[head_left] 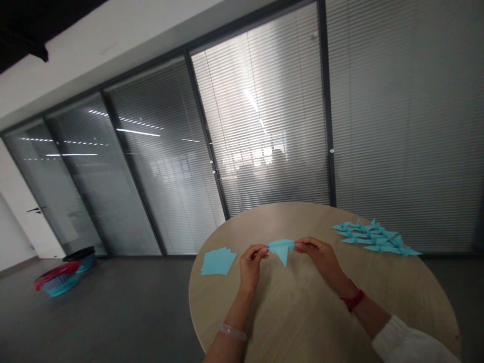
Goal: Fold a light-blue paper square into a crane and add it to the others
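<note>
A folded blue paper (282,248) is held over the worktop (302,317), its nine o'clock end pinched by the left hand (250,267), its three o'clock end by the right hand (323,256); each grip is narrow. Its thin ends could be torn, or its creases opened, by uneven outward pull. The loose blue sheets (218,263) at nine o'clock could be scattered, and the folded blue figures (391,247) at three o'clock crushed, by a wide sweep.

A blue folded paper (283,247) is stretched between both hands, its pointed flap hanging down.
</note>
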Motion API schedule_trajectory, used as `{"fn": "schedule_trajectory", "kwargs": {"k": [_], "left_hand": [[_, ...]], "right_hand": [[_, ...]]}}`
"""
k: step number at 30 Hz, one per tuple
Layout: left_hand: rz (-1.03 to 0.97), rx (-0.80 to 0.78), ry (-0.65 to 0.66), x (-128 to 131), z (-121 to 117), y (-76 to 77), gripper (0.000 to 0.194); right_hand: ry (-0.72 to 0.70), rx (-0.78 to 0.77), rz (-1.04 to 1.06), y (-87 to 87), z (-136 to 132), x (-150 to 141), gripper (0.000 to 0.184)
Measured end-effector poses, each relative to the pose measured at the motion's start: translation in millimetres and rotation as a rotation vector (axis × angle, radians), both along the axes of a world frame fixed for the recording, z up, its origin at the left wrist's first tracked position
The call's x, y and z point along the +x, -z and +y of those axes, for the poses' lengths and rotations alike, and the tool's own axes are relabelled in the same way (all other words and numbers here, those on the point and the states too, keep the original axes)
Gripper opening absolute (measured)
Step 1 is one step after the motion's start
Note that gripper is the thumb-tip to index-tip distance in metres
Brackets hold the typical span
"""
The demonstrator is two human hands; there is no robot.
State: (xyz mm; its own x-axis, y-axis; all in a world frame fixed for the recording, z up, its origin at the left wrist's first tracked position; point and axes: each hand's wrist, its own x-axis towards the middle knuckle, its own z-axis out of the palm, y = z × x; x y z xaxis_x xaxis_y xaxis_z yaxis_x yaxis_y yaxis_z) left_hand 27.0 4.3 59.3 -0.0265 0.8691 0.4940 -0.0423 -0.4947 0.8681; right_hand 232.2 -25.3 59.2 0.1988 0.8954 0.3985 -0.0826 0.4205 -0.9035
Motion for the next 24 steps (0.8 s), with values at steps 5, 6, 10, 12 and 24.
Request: {"fn": "schedule_trajectory", "kwargs": {"k": [5,6,10,12,24], "left_hand": [[-0.021,-0.028,0.118,5,-2,2.0,0.023],[-0.008,-0.032,0.127,6,-3,1.6,0.022],[0.015,-0.041,0.097,8,-7,-0.1,0.02],[0.008,-0.057,0.092,8,-7,-0.3,0.02],[-0.191,-0.17,0.15,7,-10,-2.6,0.048]], "right_hand": [[-0.022,0.025,-0.056,4.4,1,-4,0.03],[-0.023,0.018,-0.074,6.2,2,-5,0.03],[-0.062,0.012,-0.131,12.5,6,-6,0.03],[-0.096,0.016,-0.135,13.6,7,-6,0.03],[-0.014,-0.047,-0.003,12.0,5,-10,0.031]]}}
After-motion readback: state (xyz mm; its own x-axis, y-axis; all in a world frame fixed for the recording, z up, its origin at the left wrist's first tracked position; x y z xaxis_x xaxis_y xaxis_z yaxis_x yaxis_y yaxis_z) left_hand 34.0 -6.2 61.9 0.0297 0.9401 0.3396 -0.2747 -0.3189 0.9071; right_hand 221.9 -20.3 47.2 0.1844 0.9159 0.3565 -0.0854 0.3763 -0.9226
